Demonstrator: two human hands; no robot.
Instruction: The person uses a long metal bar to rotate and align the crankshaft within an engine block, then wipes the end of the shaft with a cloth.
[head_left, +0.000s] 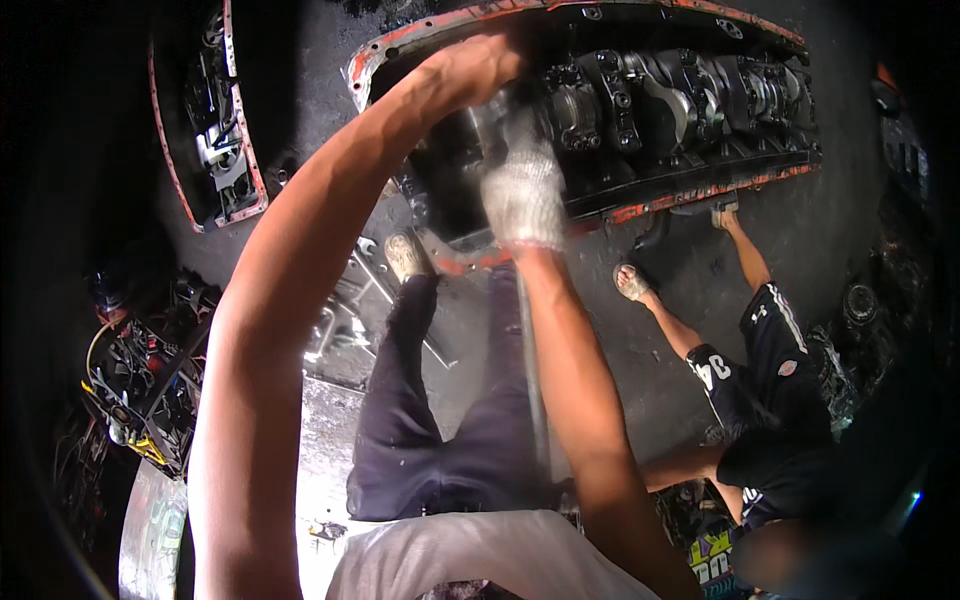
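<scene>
My bare left hand (480,70) curls its fingers inside the upper left of a black engine block (630,100) with an exposed crankshaft (680,110) and an orange-and-silver rim. What it grips is hidden. Just below it, my right hand (523,190), in a whitish knit glove, reaches into the same block from the lower edge. Its fingers and anything in them are smeared by motion against dark metal. Bolted bearing caps (620,100) run to the right of both hands.
A second orange-edged metal part (255,170) lies upper left. Long wrenches (370,270) lie beside my left shoe (405,255). Tangled engine parts (150,380) fill the left side, near a metal sheet (150,540). Another person in shorts (770,390) sits close on my right, legs toward the block.
</scene>
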